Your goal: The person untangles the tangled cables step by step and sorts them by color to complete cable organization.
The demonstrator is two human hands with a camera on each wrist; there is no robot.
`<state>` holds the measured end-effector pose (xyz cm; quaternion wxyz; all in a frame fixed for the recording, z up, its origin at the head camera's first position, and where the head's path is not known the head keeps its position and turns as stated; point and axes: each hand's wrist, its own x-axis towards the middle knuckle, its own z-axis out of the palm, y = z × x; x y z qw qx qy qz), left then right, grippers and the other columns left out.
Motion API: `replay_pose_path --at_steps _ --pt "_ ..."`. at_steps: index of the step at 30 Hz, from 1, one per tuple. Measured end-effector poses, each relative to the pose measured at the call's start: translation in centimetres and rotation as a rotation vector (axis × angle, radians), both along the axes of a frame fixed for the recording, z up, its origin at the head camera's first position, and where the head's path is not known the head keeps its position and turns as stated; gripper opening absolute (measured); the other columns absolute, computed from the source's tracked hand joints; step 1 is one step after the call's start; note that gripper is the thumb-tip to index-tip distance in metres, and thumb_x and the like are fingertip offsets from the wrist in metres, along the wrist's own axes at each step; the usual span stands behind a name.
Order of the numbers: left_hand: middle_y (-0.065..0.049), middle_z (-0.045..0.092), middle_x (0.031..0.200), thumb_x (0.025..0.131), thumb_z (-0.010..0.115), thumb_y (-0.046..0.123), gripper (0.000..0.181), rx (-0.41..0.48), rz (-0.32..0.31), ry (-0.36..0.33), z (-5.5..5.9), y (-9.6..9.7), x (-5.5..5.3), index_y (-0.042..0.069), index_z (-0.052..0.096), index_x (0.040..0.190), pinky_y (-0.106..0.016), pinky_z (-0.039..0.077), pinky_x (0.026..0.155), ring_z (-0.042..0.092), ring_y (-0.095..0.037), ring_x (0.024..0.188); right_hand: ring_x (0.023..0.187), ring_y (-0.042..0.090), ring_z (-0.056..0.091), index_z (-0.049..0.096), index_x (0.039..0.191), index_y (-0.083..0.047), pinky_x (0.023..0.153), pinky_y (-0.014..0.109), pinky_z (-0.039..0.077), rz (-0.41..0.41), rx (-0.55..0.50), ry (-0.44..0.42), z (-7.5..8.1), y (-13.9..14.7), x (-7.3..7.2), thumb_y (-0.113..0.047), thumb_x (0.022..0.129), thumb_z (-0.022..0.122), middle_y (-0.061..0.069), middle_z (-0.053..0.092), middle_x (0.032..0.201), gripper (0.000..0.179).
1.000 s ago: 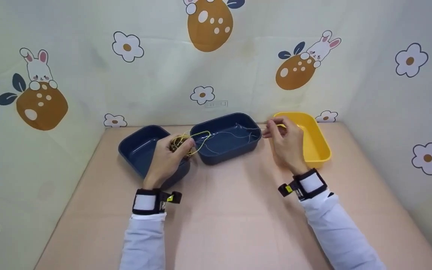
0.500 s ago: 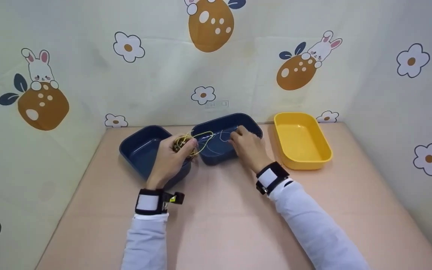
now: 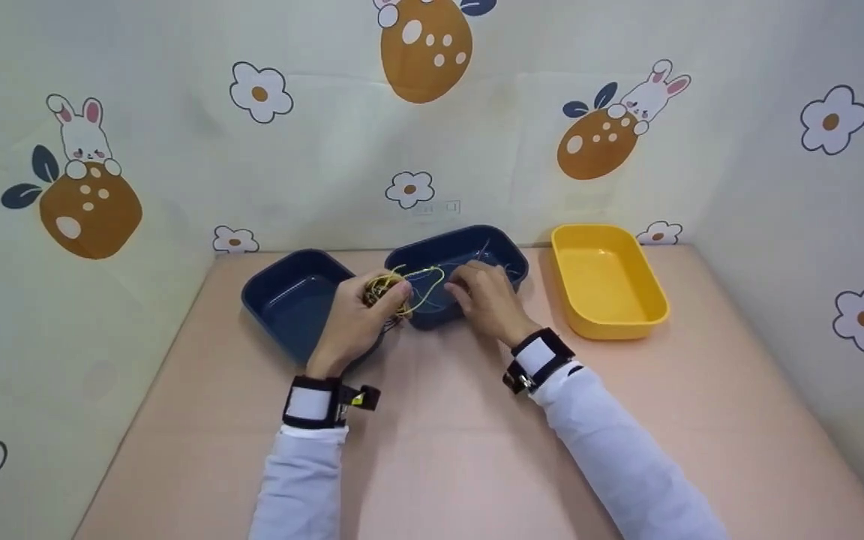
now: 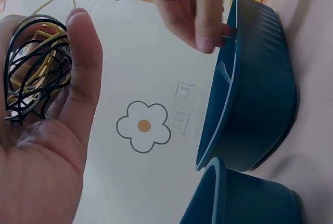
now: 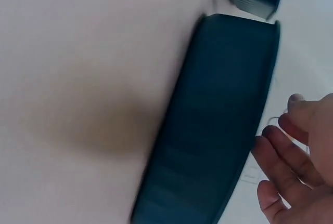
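A tangle of black and yellow wires (image 4: 39, 70) lies in my left hand (image 3: 349, 319), whose fingers and thumb hold it above the gap between two dark blue bins. One yellow loop (image 3: 432, 289) sticks out of the tangle toward the right. Over the front rim of the middle blue bin (image 3: 432, 319) is my right hand (image 3: 488, 300), its fingers bent. A thin pale wire (image 5: 273, 119) shows at its fingertips in the right wrist view; the fingers appear to pinch it, though the contact is partly hidden. Fine strands show past that hand, over the bin.
Left of the middle bin, another blue bin (image 3: 271, 307) stands at an angle, partly behind my left hand. A yellow bin (image 3: 616, 330) stands at the right. All are on the pink tabletop (image 3: 432, 450), near a patterned backdrop (image 3: 327, 150).
My right hand has come left from the yellow bin to the middle blue bin, and the thin strands between the hands are less stretched. My left hand has shifted slightly right with the wires.
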<state>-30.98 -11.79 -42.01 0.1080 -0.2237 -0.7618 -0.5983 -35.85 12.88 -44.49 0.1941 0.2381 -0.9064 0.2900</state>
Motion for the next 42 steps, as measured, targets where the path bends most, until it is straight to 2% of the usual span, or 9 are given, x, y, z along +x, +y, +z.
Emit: replay_pose_path --at_steps 5,9,12,19,23,28,32,36,42 --pt "-0.009 0.078 0.091 0.109 0.077 0.023 0.013 -0.009 0.006 0.018 -0.2 0.7 0.0 0.012 0.081 0.105 -0.023 0.055 0.068 0.07 -0.013 0.079 0.094 0.029 0.076 0.082 0.109 0.0 0.088 0.046 0.064 0.055 -0.21 -0.037 1.0 1.0 1.5 -0.012 0.112 0.07 0.016 0.083 0.102 0.017" --pt "-0.007 0.077 0.094 0.11 0.076 0.024 0.013 -0.02 -0.004 0.015 -0.3 1.6 0.2 0.012 0.079 0.107 -0.023 0.056 0.068 0.07 -0.014 0.081 0.097 0.035 0.077 0.08 0.11 0.003 0.091 0.039 0.067 0.124 -0.448 -0.172 1.7 1.8 3.1 -0.01 0.115 0.064 0.021 0.082 0.103 0.021" --pt "-0.007 0.075 0.1 0.109 0.077 0.022 0.011 -0.044 -0.006 0.023 -0.4 2.3 0.3 0.011 0.079 0.11 -0.023 0.056 0.072 0.069 -0.015 0.086 0.1 0.032 0.08 0.078 0.11 0.005 0.096 0.033 0.067 0.18 -0.616 -0.277 2.0 2.2 4.4 -0.009 0.117 0.059 0.022 0.08 0.105 0.025" --pt "-0.013 0.075 0.11 0.111 0.074 0.018 0.014 -0.055 -0.088 0.024 -0.6 3.7 0.4 0.008 0.075 0.12 -0.027 0.065 0.073 0.072 -0.017 0.089 0.102 0.02 0.078 0.078 0.111 -0.001 0.093 0.029 0.062 0.189 -0.775 -0.492 2.8 2.7 6.6 -0.021 0.117 0.062 0.011 0.083 0.106 0.026" --pt "-0.013 0.073 0.117 0.111 0.073 0.017 0.023 -0.035 -0.147 0.014 -0.8 4.0 0.5 0.006 0.068 0.131 -0.031 0.068 0.073 0.074 -0.017 0.091 0.101 0.016 0.077 0.076 0.115 -0.001 0.092 0.026 0.065 0.263 -0.934 -0.625 2.7 2.9 7.1 -0.014 0.114 0.068 0.006 0.082 0.107 0.015" --pt "-0.02 0.076 0.118 0.11 0.075 0.014 0.038 -0.007 -0.153 -0.018 -1.0 4.0 0.5 0.005 0.057 0.143 -0.03 0.068 0.073 0.075 -0.017 0.088 0.097 0.015 0.076 0.077 0.109 -0.008 0.088 0.025 0.064 0.356 -1.143 -0.779 2.5 3.3 7.4 -0.007 0.113 0.065 0.002 0.082 0.105 0.013" --pt "-0.024 0.076 0.119 0.11 0.074 0.012 0.036 0.021 -0.144 -0.029 -1.0 3.9 0.3 0.006 0.06 0.143 -0.031 0.068 0.072 0.076 -0.016 0.084 0.088 0.014 0.071 0.077 0.109 -0.009 0.082 0.024 0.06 0.405 -1.231 -0.827 2.5 3.6 7.4 -0.006 0.115 0.06 0.002 0.08 0.101 0.018" --pt "-0.015 0.075 0.123 0.112 0.073 0.015 0.027 0.012 -0.109 -0.009 -1.0 3.5 0.3 0.009 0.068 0.138 -0.03 0.068 0.077 0.074 -0.015 0.092 0.082 0.013 0.068 0.076 0.108 -0.01 0.079 0.025 0.059 0.425 -1.289 -0.821 2.6 3.9 7.4 -0.008 0.118 0.055 0.001 0.076 0.097 0.023" --pt "-0.011 0.076 0.11 0.114 0.07 0.016 0.023 0.061 -0.12 -0.014 -0.8 2.7 0.3 0.011 0.071 0.137 -0.03 0.067 0.073 0.077 -0.03 0.085 0.075 0.011 0.06 0.076 0.106 -0.009 0.071 0.023 0.052 0.482 -1.322 -0.83 2.7 4.7 7.3 -0.009 0.118 0.049 0.0 0.069 0.087 0.03"
